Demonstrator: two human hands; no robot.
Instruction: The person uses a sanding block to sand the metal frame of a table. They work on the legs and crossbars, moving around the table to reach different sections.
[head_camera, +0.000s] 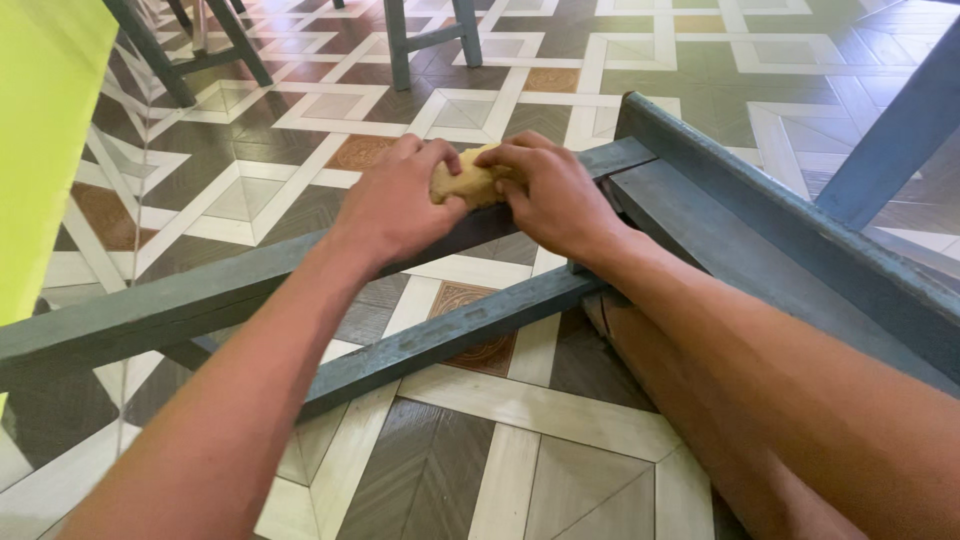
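A tan sanding pad (468, 183) was clamped between the fingers of the left hand (400, 205) and right hand (555, 195); it was pressed onto a grey-blue wooden rail (200, 295). The frame was laid over a patterned tile floor (520, 440).

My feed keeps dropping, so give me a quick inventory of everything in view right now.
tipped furniture frame: one, grey-blue painted wood, lying on its side across the floor, legs and rails pointing left
yellowish pad: one, tan-yellow, pressed on the upper rail between both hands
standing furniture legs: several, grey-blue, along the top edge
slanted leg: one, grey-blue, upper right
bright cloth or panel: one, yellow-green, left edge
tiled floor: geometric pattern in cream, grey and brown
left hand: one, gripping the pad's left end
right hand: one, gripping the pad's right end
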